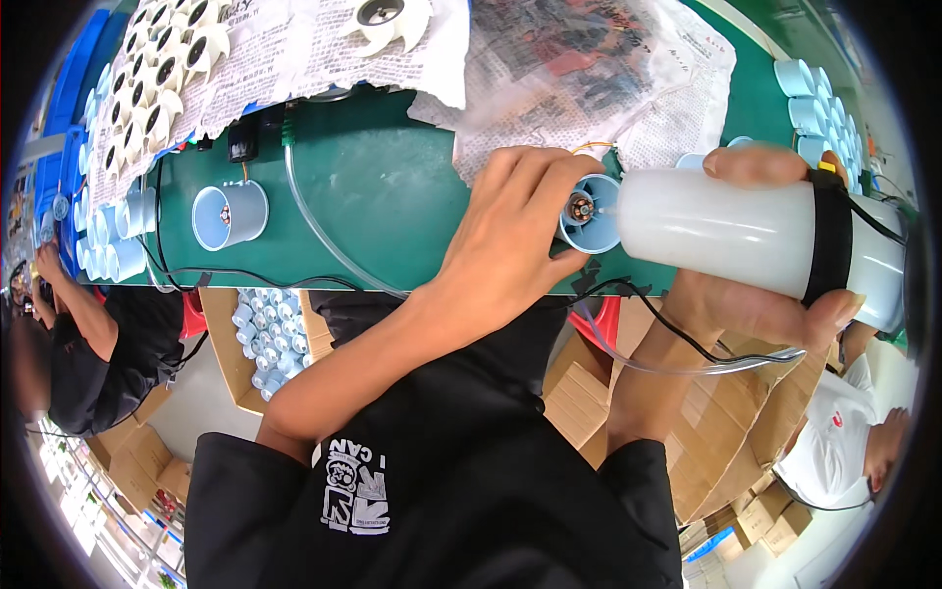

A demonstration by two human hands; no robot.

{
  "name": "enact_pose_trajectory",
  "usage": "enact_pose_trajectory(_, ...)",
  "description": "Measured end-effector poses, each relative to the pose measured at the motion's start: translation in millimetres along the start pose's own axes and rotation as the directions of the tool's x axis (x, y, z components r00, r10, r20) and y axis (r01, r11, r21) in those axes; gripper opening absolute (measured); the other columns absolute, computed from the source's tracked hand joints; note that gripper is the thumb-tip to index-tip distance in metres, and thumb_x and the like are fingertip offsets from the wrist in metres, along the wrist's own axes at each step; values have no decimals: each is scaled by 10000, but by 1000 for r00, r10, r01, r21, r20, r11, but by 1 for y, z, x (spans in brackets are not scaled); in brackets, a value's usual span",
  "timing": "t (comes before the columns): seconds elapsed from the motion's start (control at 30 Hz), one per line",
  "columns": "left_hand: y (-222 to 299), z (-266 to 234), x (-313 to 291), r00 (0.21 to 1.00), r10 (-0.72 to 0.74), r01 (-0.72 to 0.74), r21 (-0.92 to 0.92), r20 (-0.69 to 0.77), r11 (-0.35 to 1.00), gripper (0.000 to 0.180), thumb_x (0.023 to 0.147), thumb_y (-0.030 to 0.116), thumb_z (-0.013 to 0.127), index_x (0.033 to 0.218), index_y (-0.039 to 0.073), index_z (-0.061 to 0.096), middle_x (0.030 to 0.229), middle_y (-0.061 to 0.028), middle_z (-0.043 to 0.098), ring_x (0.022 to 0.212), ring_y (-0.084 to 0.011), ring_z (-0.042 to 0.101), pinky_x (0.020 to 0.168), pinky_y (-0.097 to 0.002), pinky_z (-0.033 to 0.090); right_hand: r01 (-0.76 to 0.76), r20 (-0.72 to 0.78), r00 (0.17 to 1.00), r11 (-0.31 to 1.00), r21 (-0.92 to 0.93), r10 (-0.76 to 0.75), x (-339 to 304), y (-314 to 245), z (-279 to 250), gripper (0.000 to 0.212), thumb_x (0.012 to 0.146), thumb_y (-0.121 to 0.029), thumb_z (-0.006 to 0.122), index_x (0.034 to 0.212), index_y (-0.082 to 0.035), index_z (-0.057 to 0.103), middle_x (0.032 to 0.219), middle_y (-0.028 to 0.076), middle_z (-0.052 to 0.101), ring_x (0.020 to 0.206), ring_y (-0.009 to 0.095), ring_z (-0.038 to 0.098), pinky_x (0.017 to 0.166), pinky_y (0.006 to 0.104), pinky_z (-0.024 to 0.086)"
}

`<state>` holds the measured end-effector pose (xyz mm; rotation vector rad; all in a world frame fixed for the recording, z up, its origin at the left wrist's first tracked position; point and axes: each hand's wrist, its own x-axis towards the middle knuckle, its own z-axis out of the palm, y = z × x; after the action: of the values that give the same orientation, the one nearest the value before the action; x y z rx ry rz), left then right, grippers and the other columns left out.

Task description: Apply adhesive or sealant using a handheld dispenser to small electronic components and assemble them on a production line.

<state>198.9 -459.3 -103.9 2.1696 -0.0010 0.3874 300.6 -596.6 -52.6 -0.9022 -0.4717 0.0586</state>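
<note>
My left hand (pixel 505 231) is wrapped round a light blue plastic cup (pixel 602 236) tipped with its mouth toward the right. Inside the cup a small motor with copper windings (pixel 579 207) shows. My right hand (pixel 760 306) grips a large translucent white cylinder (pixel 726 216) that lies almost level, a black strap (pixel 830 236) round it. The cylinder's narrow tip points into the cup's mouth, close to the motor; whether they touch I cannot tell. Another blue cup (pixel 231 215) lies on its side on the green table, with a motor part inside.
White fan impellers (pixel 157 79) lie on newspaper at the back left. Blue cups (pixel 123 240) stand at the left and more (pixel 810 108) at the far right. A clear hose (pixel 309 221) crosses the green table (pixel 373 167). A carton of cups (pixel 265 334) sits below; co-workers are at both sides.
</note>
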Motion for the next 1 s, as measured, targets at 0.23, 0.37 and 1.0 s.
enact_pose_trajectory(0.23,1,1,-1,999,-42,42,-25,-21,999,596,621,24,764,1169,52,532,1135,-106,564,1079,-327,484,940,-411,392,-10,-29,1000,999,34,11,-2,1,0,877,658,-777,474,961,43,545,905,151,532,843,272,512,805,400,392)
enact_pose_trajectory(0.37,0,0,-1,999,-30,28,-40,-40,999,581,624,26,766,1160,48,541,1134,-106,565,1074,-320,489,935,-399,398,32,54,998,999,-14,-31,-3,3,-2,918,634,-797,504,982,51,538,923,155,537,836,275,521,797,405,403)
enact_pose_trajectory(1.0,-7,-78,-56,913,-295,351,173,-280,920,643,688,64,785,1261,33,493,1217,-137,531,1148,-303,463,993,-390,363,267,-155,950,962,-54,-272,-14,-59,-47,856,684,-711,607,1043,32,381,957,126,394,812,227,387,732,365,331)
